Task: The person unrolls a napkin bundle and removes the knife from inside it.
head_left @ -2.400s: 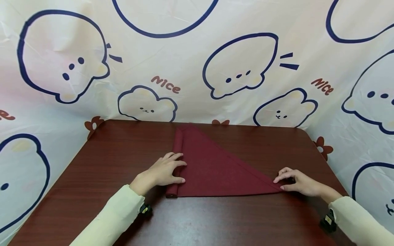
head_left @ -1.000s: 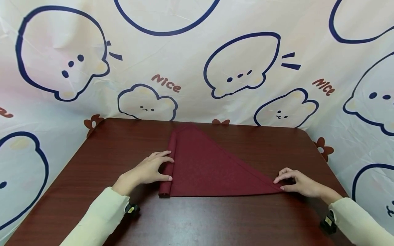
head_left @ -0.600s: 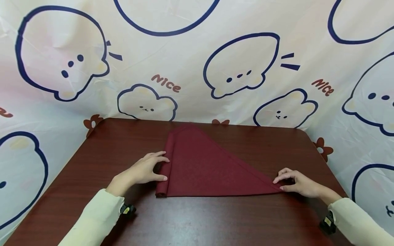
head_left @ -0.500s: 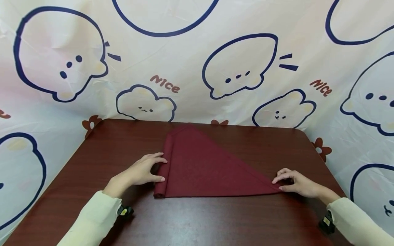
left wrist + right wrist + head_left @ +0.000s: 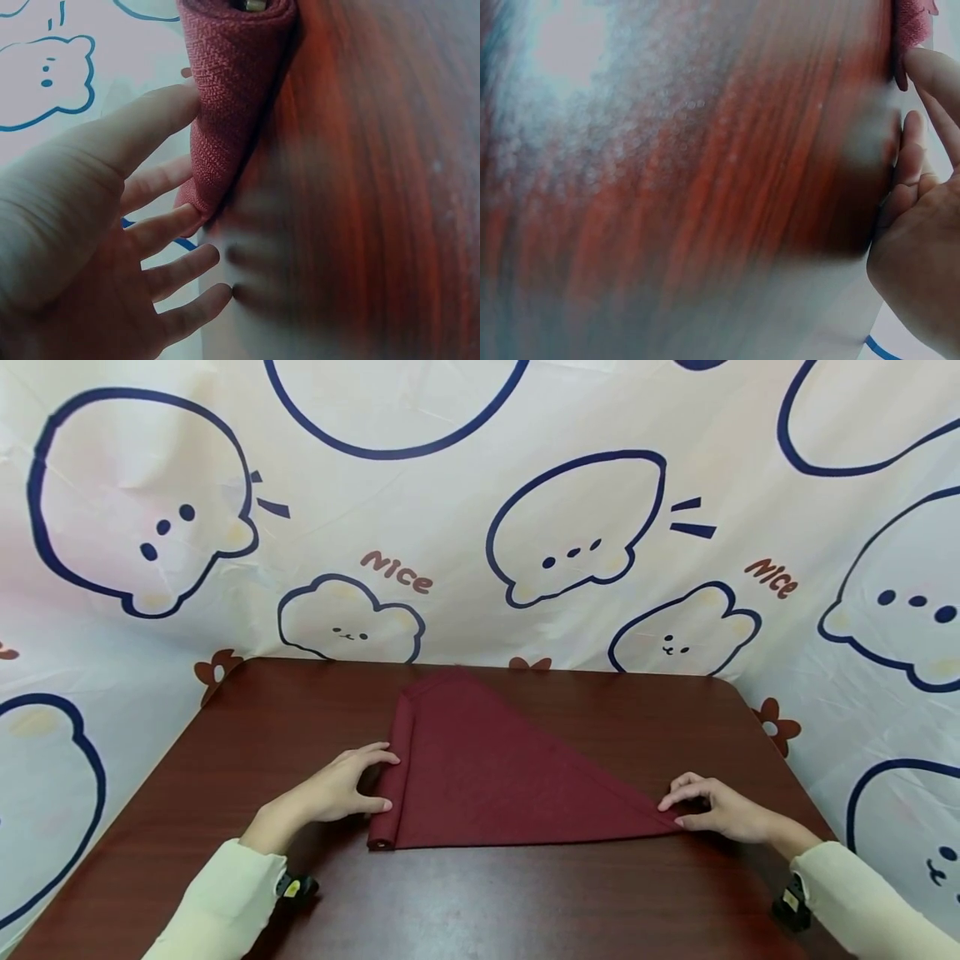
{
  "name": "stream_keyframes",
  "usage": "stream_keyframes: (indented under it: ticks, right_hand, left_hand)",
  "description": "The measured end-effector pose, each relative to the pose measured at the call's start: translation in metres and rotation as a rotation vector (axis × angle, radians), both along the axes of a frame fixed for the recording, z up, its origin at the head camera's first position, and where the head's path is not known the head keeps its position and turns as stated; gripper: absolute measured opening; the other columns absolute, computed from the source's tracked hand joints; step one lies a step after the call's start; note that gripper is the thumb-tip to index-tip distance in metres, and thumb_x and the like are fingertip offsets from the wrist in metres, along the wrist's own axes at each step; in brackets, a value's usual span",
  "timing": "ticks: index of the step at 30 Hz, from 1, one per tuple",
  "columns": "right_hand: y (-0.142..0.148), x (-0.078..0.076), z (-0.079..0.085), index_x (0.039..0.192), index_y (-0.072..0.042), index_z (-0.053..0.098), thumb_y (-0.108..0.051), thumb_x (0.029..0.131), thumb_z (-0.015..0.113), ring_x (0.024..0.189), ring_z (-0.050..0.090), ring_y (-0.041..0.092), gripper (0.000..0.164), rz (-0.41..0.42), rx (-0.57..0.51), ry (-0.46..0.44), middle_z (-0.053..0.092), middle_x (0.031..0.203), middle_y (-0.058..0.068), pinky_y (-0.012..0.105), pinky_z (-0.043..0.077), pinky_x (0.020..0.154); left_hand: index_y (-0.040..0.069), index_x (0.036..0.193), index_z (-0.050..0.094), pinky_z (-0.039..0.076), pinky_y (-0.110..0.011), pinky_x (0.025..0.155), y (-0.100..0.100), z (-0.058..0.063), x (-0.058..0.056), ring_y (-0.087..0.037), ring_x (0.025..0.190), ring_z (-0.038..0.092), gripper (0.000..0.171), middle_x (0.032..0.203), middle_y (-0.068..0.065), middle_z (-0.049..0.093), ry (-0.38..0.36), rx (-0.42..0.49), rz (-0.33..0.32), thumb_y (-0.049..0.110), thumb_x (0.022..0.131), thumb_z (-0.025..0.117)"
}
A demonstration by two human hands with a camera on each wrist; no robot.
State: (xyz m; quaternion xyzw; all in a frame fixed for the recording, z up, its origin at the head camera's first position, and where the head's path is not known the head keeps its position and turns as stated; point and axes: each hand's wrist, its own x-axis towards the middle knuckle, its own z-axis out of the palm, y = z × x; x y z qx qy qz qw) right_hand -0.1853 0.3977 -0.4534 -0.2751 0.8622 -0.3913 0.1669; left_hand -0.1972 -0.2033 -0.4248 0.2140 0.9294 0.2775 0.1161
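A maroon cloth (image 5: 495, 777) lies flat on the table, its spread part tapering to a point at the right. Its left side forms a narrow roll (image 5: 392, 777), and something small and pale shows inside the roll's end in the left wrist view. My left hand (image 5: 330, 789) touches the outer left side of this roll with thumb and fingertips, fingers mostly straight; in the left wrist view the left hand (image 5: 97, 217) has its lower fingers off the cloth. At the right corner my right hand (image 5: 723, 810) pinches the cloth's tip between thumb and fingers.
The dark brown wooden table (image 5: 525, 902) has rounded far corners. A pale curtain (image 5: 450, 527) printed with blue cartoon outlines stands along its back and sides. Both wrists carry small black devices, such as the left wrist camera (image 5: 296, 887).
My left hand and the roll have moved left, and the flat part of the cloth has grown wider. My right hand keeps its pinch on the corner. The view has shifted slightly.
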Motion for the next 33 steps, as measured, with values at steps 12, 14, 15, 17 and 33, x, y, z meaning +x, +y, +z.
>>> stream_keyframes:
  ticks: [12, 14, 15, 17, 33]
  right_hand:
    - [-0.001, -0.004, 0.000, 0.114, -0.013, 0.075, -0.015, 0.095, 0.070, 0.104, 0.047, 0.000, 0.020, -0.011, 0.023, -0.009, 0.054, 0.114, 0.005, 0.020, 0.040, 0.084]
    - [-0.001, -0.005, 0.000, 0.114, -0.014, 0.074, -0.016, 0.094, 0.071, 0.104, 0.047, 0.000, 0.020, -0.017, 0.034, -0.009, 0.054, 0.114, 0.006, 0.020, 0.040, 0.084]
    - [-0.001, -0.005, 0.000, 0.114, -0.014, 0.075, -0.017, 0.094, 0.071, 0.104, 0.047, 0.001, 0.020, -0.024, 0.039, -0.009, 0.054, 0.114, 0.005, 0.020, 0.040, 0.085]
    - [-0.001, -0.005, 0.000, 0.113, -0.014, 0.075, -0.017, 0.094, 0.071, 0.104, 0.047, 0.001, 0.020, -0.031, 0.048, -0.009, 0.054, 0.114, 0.005, 0.021, 0.040, 0.085]
    - [-0.001, 0.000, -0.001, 0.112, -0.014, 0.075, -0.015, 0.094, 0.072, 0.103, 0.047, 0.001, 0.019, -0.021, 0.029, 0.021, 0.055, 0.112, 0.004, 0.021, 0.040, 0.083]
  left_hand:
    - [0.008, 0.138, 0.057, 0.033, -0.069, 0.112, -0.001, -0.001, -0.002, -0.051, 0.143, 0.035, 0.060, 0.156, -0.025, 0.041, -0.004, 0.029, -0.006, 0.027, 0.086, 0.080]
    - [0.008, 0.138, 0.057, 0.033, -0.068, 0.112, -0.002, 0.000, -0.003, -0.051, 0.143, 0.035, 0.060, 0.156, -0.026, 0.040, -0.004, 0.036, -0.011, 0.027, 0.086, 0.080]
    - [0.007, 0.138, 0.057, 0.033, -0.068, 0.112, -0.002, 0.000, -0.004, -0.051, 0.143, 0.035, 0.060, 0.156, -0.026, 0.040, -0.004, 0.040, -0.012, 0.026, 0.086, 0.080]
    - [0.006, 0.137, 0.057, 0.033, -0.068, 0.112, -0.002, 0.000, -0.005, -0.051, 0.143, 0.036, 0.059, 0.156, -0.027, 0.040, -0.003, 0.047, -0.015, 0.026, 0.086, 0.080]
    - [0.010, 0.136, 0.061, 0.037, -0.069, 0.108, 0.022, 0.006, -0.001, -0.046, 0.140, 0.041, 0.047, 0.150, -0.022, 0.050, 0.182, -0.048, -0.012, 0.026, 0.093, 0.072]
